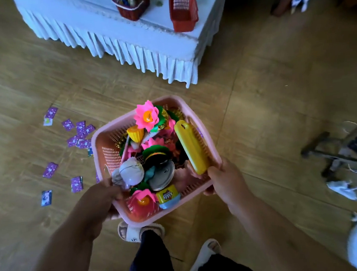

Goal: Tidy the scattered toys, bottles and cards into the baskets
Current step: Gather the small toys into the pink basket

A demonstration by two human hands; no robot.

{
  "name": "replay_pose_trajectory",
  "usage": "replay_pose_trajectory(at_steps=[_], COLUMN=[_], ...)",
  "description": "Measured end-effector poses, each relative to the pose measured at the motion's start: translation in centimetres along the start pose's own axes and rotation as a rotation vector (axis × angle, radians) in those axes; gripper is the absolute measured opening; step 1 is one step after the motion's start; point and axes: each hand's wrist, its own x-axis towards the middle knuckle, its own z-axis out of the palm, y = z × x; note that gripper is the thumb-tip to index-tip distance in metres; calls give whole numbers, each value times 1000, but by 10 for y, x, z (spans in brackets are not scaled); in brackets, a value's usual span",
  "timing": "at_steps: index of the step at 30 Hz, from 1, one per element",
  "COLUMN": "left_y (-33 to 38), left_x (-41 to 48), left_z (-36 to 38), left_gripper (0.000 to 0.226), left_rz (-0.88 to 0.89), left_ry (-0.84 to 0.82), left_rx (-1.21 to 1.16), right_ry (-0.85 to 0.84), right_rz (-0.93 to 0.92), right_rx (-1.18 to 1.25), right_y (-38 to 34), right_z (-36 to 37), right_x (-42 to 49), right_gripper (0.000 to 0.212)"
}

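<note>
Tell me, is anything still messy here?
Yes: purple cards lie scattered on the wooden floor, left of the toy-filled pink basket. They look out of place because they belong in a basket.

pink basket (108, 153) toy-filled, held above floor; purple cards (73, 141) scattered left.

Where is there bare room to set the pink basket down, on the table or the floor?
Free: the white table top left of the dark red basket, and the floor between the table's skirt and the pink basket. Crowded: the table's corner, with the dark red basket and red basket, and the floor left, strewn with purple cards.
</note>
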Motion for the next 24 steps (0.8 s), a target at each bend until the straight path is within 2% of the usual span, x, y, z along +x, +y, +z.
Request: replay_pose_trajectory(at_steps=[6,17,20,24], left_y=[42,187,229,266], left_x=[1,62,82,99], left_z=[48,80,95,122], left_gripper=[30,13,37,8], left_rz=[34,80,68,67], left_ry=[-14,-26,-43,-51], left_rx=[25,157,202,220], right_ry=[123,181,185,224], right_rz=[-37,19,35,44], right_rx=[9,173,253,242], right_y=[-30,-107,-125,-151], right_z=[-51,-78,-90,-116], right_x=[10,91,119,148], right_gripper=[21,21,22,23])
